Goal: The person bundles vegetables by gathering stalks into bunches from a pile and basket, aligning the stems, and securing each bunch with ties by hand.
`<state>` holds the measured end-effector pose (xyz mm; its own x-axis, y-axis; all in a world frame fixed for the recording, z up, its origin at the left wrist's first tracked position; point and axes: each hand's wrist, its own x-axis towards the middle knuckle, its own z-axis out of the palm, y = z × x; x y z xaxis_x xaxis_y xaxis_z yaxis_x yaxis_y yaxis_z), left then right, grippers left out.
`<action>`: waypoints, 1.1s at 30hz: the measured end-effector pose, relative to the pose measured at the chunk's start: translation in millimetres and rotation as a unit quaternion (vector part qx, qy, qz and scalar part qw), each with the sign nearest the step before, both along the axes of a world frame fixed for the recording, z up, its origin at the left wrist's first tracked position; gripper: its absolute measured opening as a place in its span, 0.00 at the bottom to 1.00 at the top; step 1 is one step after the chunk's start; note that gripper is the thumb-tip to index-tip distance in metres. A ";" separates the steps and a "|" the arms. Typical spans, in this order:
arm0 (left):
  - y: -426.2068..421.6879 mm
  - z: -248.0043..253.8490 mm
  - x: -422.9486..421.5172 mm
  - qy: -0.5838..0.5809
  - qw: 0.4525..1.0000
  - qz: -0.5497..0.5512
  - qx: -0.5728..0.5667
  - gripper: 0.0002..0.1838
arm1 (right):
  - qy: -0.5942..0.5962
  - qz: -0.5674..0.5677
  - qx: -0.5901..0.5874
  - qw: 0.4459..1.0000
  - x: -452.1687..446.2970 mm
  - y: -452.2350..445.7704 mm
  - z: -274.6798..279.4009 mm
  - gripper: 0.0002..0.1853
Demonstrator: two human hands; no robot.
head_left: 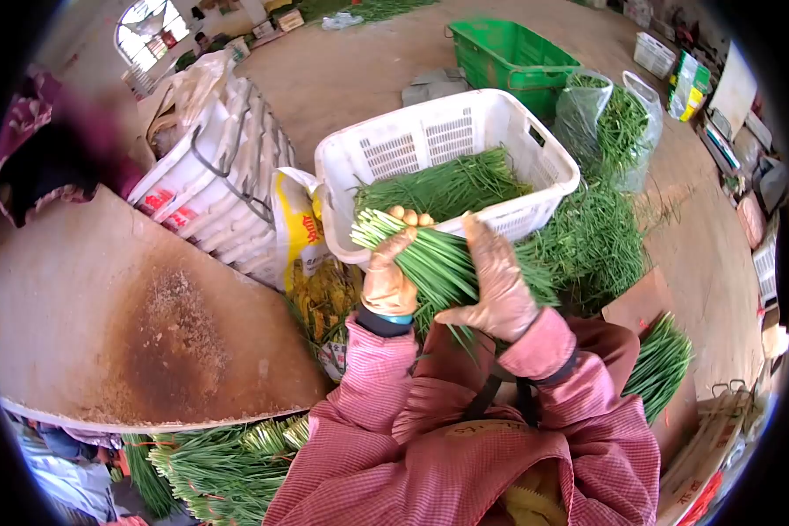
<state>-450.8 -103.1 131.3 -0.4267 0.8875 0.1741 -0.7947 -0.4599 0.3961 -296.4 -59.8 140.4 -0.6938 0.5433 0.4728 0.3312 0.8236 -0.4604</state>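
My left hand [389,279], in a tan glove, is wrapped round a bunch of green chives [440,263]. Their pale cut ends point up and left, and the fingertips show along the bunch's far side. My right hand [502,285], gloved too, is open at the leafy side of the bunch, thumb spread from the fingers; whether the palm presses on the leaves I cannot tell. Just beyond both hands stands a white plastic basket [447,112] with loose chives [451,186] inside.
A brown-stained tabletop [88,307] is at left, beside stacked white foam boxes [228,167] and a yellow-white sack [300,228]. Loose greens [592,241] lie right of the basket, near a filled plastic bag [618,123]. A green crate [513,57] stands behind. Bundled chives [223,469] lie at lower left.
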 end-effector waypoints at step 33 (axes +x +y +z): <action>-88.8 -20.2 -8.4 0.264 0.913 -0.202 -0.235 0.20 | -0.154 -0.246 -0.040 0.956 25.1 82.2 32.3 0.12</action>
<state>-459.3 -191.9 111.0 -0.0154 0.9836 -0.1796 -0.5027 0.1476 0.8517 -271.4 22.3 172.7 -0.4447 0.8652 0.2317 0.7992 0.5001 -0.3335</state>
